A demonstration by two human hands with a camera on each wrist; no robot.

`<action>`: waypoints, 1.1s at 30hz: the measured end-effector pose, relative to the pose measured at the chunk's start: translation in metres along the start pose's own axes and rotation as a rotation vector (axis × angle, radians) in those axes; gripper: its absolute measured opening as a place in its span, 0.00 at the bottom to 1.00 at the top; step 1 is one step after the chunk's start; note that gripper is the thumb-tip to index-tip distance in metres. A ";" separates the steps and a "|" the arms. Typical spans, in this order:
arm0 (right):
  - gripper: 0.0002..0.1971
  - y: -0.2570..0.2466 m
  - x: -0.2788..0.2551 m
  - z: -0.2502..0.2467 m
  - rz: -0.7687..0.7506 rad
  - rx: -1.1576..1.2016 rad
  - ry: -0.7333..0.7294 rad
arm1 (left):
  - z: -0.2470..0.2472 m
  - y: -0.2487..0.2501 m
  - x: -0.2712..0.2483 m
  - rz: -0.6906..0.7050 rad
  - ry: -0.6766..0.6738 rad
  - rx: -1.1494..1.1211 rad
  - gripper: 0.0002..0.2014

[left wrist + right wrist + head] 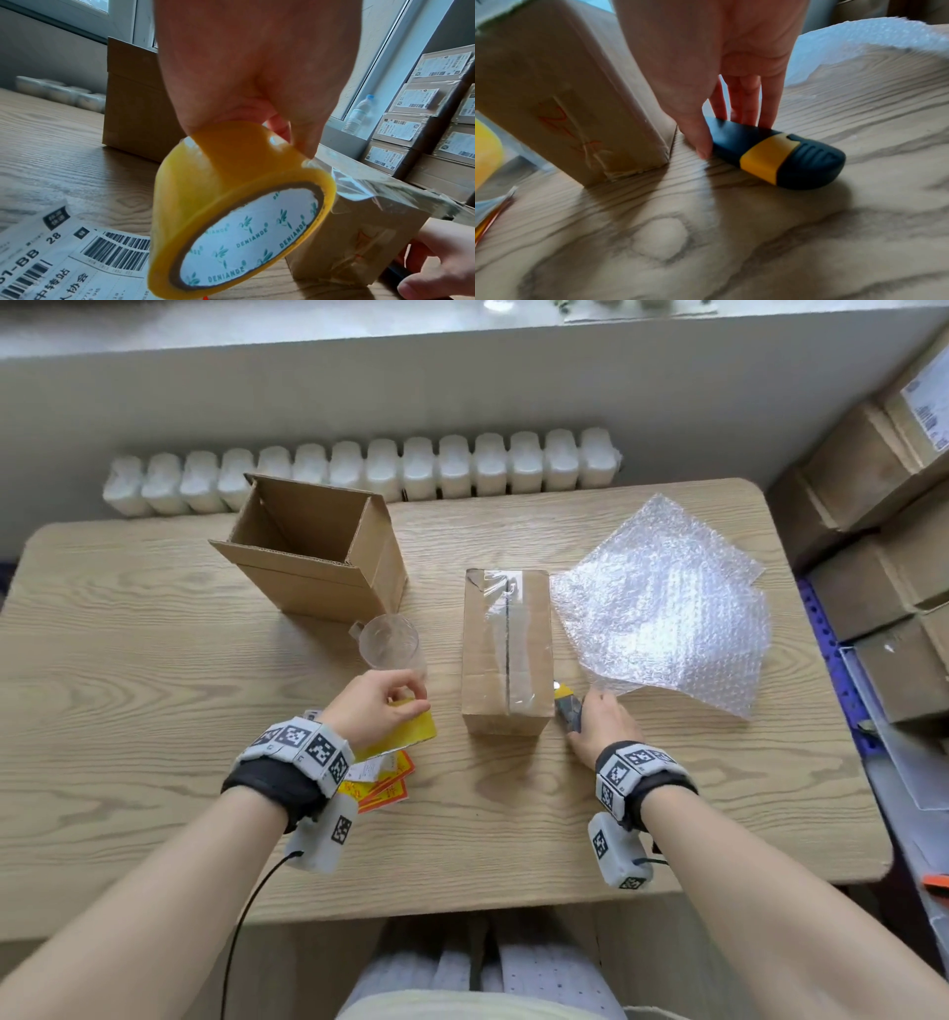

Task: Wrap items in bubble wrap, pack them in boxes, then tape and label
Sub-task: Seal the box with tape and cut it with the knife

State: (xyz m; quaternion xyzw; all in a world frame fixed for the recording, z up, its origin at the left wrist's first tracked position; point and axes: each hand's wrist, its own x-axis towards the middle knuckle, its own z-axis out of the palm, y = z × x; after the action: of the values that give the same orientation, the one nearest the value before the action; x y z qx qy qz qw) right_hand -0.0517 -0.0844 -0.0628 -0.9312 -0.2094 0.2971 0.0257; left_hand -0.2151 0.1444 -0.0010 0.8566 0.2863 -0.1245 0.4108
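A sealed cardboard box with clear tape along its top seam lies mid-table. My left hand grips a yellow tape roll left of the box, tilted above the table. A clear strip runs from the roll to the box's near top edge. On the box's right, my right hand pinches a dark blue and yellow utility knife that lies flat on the table, thumb on one side and fingers on the other. Bubble wrap sheets lie further right.
An open empty cardboard box stands at the back left, with a clear glass mug in front of it. Shipping labels and yellow-red stickers lie under my left wrist. Labelled parcels are stacked right of the table.
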 end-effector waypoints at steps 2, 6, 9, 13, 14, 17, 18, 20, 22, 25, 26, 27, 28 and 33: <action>0.24 -0.001 -0.002 0.000 -0.019 -0.031 -0.009 | -0.001 0.001 -0.002 0.000 -0.012 0.005 0.06; 0.19 -0.009 -0.006 -0.025 -0.045 0.002 0.097 | -0.002 0.006 -0.007 0.014 -0.052 0.033 0.04; 0.15 -0.017 -0.007 -0.054 -0.126 0.145 0.348 | -0.002 0.010 -0.008 0.018 -0.043 0.069 0.05; 0.15 -0.040 -0.016 -0.073 -0.394 0.259 0.420 | -0.002 0.013 -0.009 0.029 -0.036 0.118 0.04; 0.17 -0.045 -0.019 -0.072 -0.466 0.236 0.331 | -0.002 0.013 -0.009 0.029 -0.039 0.130 0.04; 0.24 -0.048 -0.021 -0.064 -0.576 0.059 0.114 | -0.004 0.010 -0.009 0.027 -0.043 0.177 0.03; 0.25 -0.046 -0.019 -0.062 -0.589 0.041 0.099 | -0.005 0.009 -0.009 0.032 -0.044 0.200 0.03; 0.26 -0.039 -0.015 -0.060 -0.584 0.048 0.084 | -0.010 0.005 -0.011 0.041 -0.064 0.282 0.03; 0.26 -0.034 -0.013 -0.059 -0.578 0.053 0.068 | -0.015 0.002 -0.012 0.046 -0.081 0.375 0.03; 0.26 -0.033 -0.011 -0.059 -0.577 0.028 0.051 | -0.019 -0.003 -0.016 0.036 -0.066 0.398 0.07; 0.26 -0.034 -0.011 -0.059 -0.573 0.029 0.047 | -0.018 -0.004 -0.017 0.038 -0.056 0.387 0.08; 0.26 -0.036 -0.011 -0.058 -0.567 0.036 0.046 | -0.016 -0.004 -0.018 0.048 -0.039 0.369 0.09; 0.26 -0.037 -0.011 -0.058 -0.560 0.047 0.045 | -0.013 -0.004 -0.018 0.062 -0.019 0.348 0.09; 0.27 -0.039 -0.016 -0.063 -0.536 0.065 0.045 | 0.006 -0.006 -0.018 0.158 0.092 0.279 0.06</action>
State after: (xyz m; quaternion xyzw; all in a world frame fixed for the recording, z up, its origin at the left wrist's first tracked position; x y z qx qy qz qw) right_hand -0.0425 -0.0510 0.0050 -0.8477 -0.4382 0.2653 0.1380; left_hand -0.2333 0.1359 -0.0001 0.9299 0.2166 -0.0908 0.2829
